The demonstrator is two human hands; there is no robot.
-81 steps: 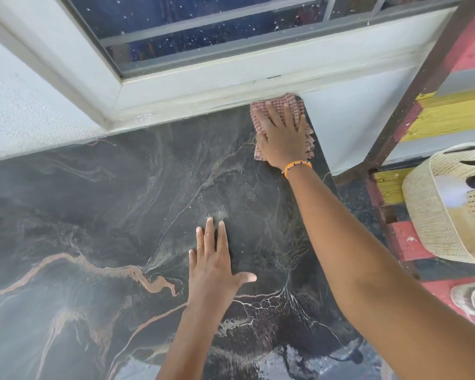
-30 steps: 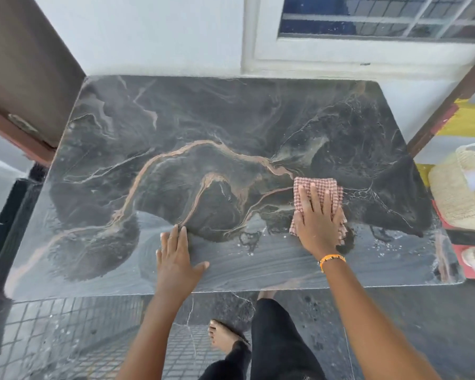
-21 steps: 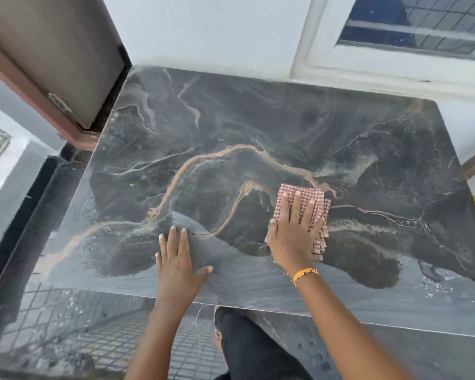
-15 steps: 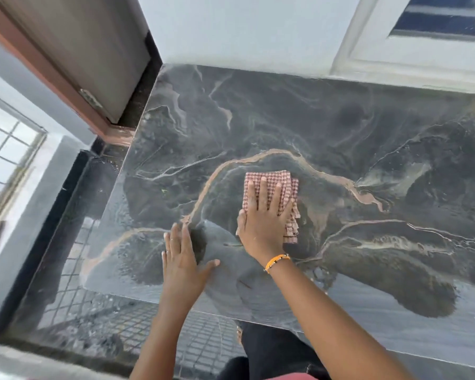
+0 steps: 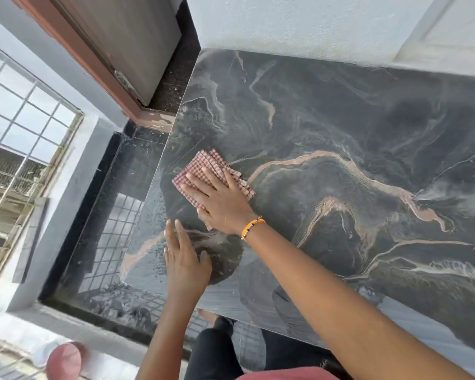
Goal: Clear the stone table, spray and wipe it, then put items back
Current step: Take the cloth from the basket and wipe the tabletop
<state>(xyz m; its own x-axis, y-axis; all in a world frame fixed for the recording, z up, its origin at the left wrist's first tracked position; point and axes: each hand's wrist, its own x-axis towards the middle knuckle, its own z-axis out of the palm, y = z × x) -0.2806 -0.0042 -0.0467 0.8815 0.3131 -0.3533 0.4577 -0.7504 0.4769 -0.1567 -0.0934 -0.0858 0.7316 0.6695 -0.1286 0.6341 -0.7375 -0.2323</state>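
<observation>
A dark stone table (image 5: 340, 127) with pale orange veins fills the right of the head view. Nothing stands on it but a folded red-and-white checked cloth (image 5: 203, 165), lying close to the table's left edge. My right hand (image 5: 220, 200), with an orange band on the wrist, presses flat on the cloth with straight fingers. My left hand (image 5: 184, 256) rests flat on the stone just in front of it, near the front left corner, fingers straight. The front strip of the table looks wet and reflective.
A white wall (image 5: 299, 20) runs along the table's far edge. Left of the table are a brown door (image 5: 126, 42) and its frame, a dark glossy floor (image 5: 104, 215) and a barred window (image 5: 19, 138). A reddish round object (image 5: 63, 362) sits at bottom left.
My right hand has slid the cloth leftward across the table, from the right middle to the left edge. My left hand has stayed flat near the front edge. The view has swung left.
</observation>
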